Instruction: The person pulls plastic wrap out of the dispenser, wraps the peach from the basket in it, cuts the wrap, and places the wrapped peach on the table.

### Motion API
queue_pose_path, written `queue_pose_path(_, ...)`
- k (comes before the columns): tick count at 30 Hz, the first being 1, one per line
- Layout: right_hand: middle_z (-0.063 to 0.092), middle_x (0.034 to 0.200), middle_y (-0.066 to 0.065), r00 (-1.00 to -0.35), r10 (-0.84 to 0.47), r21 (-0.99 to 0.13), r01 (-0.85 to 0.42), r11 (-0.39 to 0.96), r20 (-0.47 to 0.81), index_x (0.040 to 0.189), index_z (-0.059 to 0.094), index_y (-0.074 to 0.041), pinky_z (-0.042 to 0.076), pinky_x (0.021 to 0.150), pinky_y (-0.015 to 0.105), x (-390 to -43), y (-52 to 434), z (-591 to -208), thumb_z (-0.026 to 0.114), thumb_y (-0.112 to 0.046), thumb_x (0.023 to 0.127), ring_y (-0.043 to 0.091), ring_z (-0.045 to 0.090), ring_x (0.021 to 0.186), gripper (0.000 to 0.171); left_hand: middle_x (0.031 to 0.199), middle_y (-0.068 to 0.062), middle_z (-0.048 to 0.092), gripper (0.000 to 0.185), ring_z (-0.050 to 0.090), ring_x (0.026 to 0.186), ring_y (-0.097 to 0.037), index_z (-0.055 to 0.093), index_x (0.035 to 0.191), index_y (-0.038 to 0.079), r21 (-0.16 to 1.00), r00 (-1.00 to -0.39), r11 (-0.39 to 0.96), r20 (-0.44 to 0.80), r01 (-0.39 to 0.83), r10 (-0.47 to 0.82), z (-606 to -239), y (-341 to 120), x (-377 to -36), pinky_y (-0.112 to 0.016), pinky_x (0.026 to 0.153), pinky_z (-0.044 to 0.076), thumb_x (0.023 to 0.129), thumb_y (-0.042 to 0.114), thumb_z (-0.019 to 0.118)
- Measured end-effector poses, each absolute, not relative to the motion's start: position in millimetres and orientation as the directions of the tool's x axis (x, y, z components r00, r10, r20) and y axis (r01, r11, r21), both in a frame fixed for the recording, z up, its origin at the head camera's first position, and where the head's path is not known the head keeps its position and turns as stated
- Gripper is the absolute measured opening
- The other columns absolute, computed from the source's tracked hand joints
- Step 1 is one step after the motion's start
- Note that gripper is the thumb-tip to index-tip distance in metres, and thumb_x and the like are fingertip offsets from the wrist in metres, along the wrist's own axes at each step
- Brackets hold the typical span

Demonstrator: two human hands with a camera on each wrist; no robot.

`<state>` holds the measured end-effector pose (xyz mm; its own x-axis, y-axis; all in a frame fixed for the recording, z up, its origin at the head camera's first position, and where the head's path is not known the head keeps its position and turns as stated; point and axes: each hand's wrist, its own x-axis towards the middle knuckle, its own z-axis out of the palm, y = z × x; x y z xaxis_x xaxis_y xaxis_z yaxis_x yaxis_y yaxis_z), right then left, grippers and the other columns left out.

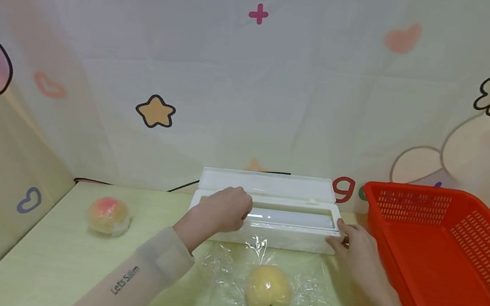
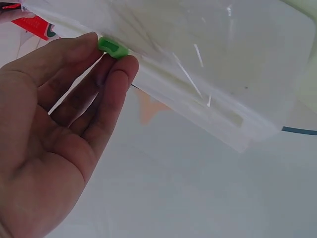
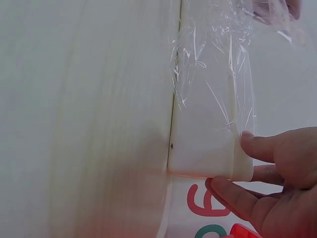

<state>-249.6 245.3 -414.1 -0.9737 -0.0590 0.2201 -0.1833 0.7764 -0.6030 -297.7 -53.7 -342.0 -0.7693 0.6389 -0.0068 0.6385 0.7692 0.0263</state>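
Observation:
A white cling-film dispenser box point(image 1: 284, 223) lies at the back of the table with its lid point(image 1: 269, 183) raised. My left hand point(image 1: 226, 209) reaches over its left half. In the left wrist view my left hand point(image 2: 113, 55) pinches the small green slider point(image 2: 113, 47) on the box's edge between thumb and fingers. My right hand point(image 1: 348, 243) grips the box's right end, thumb and fingers on either side of that end point(image 3: 233, 168). A sheet of cling film point(image 1: 226, 273) runs from the box across the table, with a yellow fruit point(image 1: 268, 289) on it.
A film-wrapped pink fruit point(image 1: 109, 215) sits at the left of the pale green table point(image 1: 64, 263). A large red basket point(image 1: 449, 260) stands at the right, close to my right forearm. A patterned cloth backdrop point(image 1: 244, 94) hangs behind the table.

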Motion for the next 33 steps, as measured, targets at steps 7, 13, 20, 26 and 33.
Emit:
queue_pose_path(7, 0.064, 0.107, 0.021, -0.979, -0.055, -0.611, -0.165, 0.774, 0.194, 0.147, 0.044, 0.012, 0.049, 0.062, 0.025, -249, 246, -413, 0.073, -0.011, 0.096, 0.026, 0.055, 0.084, 0.062, 0.055, 0.007, 0.035, 0.042, 0.033, 0.057, -0.012, 0.044, 0.054, 0.017, 0.032, -0.795, 0.795, 0.000, 0.606, 0.607, -342, -64, -297, -0.026, 0.051, 0.030, 0.079, -0.014, 0.058)
queue_pose_path(13, 0.064, 0.104, 0.018, -0.981, -0.053, -0.610, -0.159, 0.776, 0.188, 0.147, 0.044, 0.011, 0.048, 0.062, 0.025, -250, 246, -413, 0.073, -0.011, 0.096, 0.026, 0.055, 0.084, 0.063, 0.056, 0.007, 0.040, 0.037, 0.038, 0.058, -0.012, 0.049, 0.056, 0.016, 0.066, -0.773, 0.770, 0.050, 0.635, 0.633, -345, -77, -296, -0.026, 0.054, 0.033, 0.077, -0.012, 0.060)
queue_pose_path(20, 0.064, 0.100, 0.017, -0.979, -0.053, -0.603, -0.162, 0.781, 0.195, 0.146, 0.045, 0.012, 0.048, 0.061, 0.025, -250, 245, -413, 0.074, -0.010, 0.096, 0.026, 0.055, 0.083, 0.063, 0.057, 0.007, 0.037, 0.037, 0.035, 0.057, -0.011, 0.045, 0.057, 0.016, 0.115, -0.769, 0.760, 0.079, 0.639, 0.635, -348, -85, -293, -0.025, 0.054, 0.031, 0.078, -0.010, 0.061)
queue_pose_path(26, 0.063, 0.097, 0.015, -0.978, -0.052, -0.602, -0.165, 0.781, 0.201, 0.146, 0.045, 0.012, 0.047, 0.060, 0.025, -251, 246, -414, 0.074, -0.010, 0.095, 0.025, 0.054, 0.082, 0.062, 0.059, 0.006, 0.042, 0.033, 0.039, 0.059, -0.012, 0.050, 0.059, 0.015, 0.113, -0.755, 0.746, 0.114, 0.656, 0.646, -353, -89, -296, -0.026, 0.054, 0.033, 0.079, -0.008, 0.063)
queue_pose_path(33, 0.063, 0.095, 0.014, -0.975, -0.054, -0.601, -0.176, 0.780, 0.215, 0.145, 0.047, 0.012, 0.047, 0.060, 0.024, -253, 247, -416, 0.075, -0.010, 0.095, 0.025, 0.054, 0.080, 0.061, 0.059, 0.006, 0.033, 0.035, 0.032, 0.059, -0.011, 0.042, 0.057, 0.016, 0.083, -0.720, 0.717, 0.151, 0.692, 0.677, -357, -92, -295, -0.025, 0.054, 0.028, 0.076, -0.008, 0.060)
